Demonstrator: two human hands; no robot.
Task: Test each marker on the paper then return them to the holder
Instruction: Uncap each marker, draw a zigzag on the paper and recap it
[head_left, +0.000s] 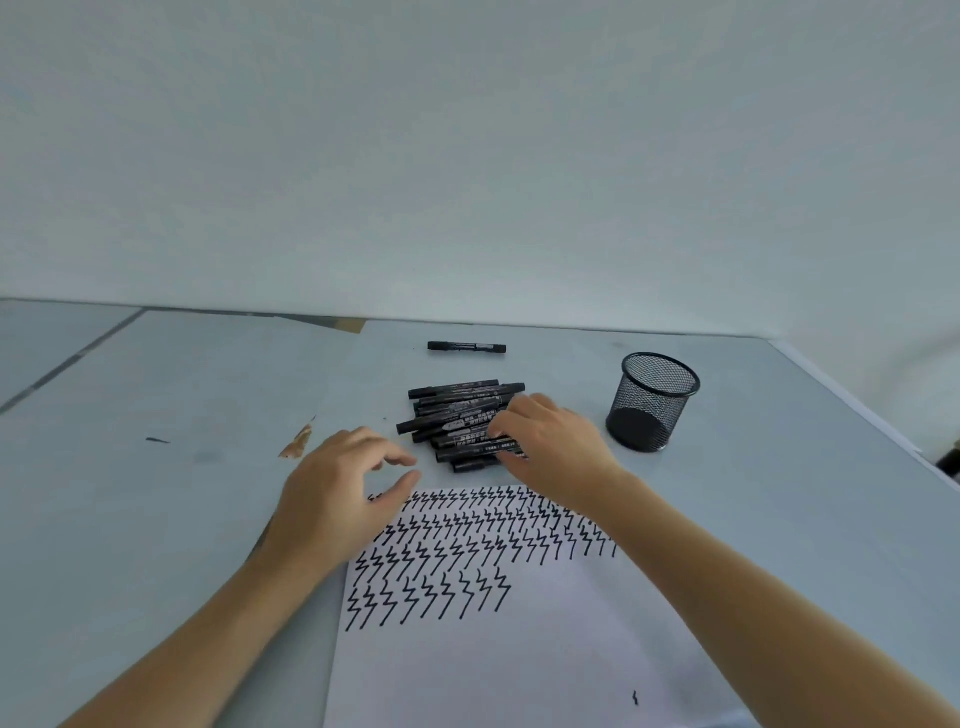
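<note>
A pile of several black markers lies on the table just beyond the white paper. Rows of black zigzag test marks cover the paper's upper part. My right hand rests on the right end of the pile, fingers curled onto the markers there; whether it grips one is unclear. My left hand hovers open over the paper's top left corner, left of the pile, holding nothing. One more black marker lies alone farther back. The black mesh holder stands at the right and looks empty.
The pale table has a chipped brown spot left of my left hand and a small dark mark farther left. A wall rises behind the table. The table's right edge runs close past the holder.
</note>
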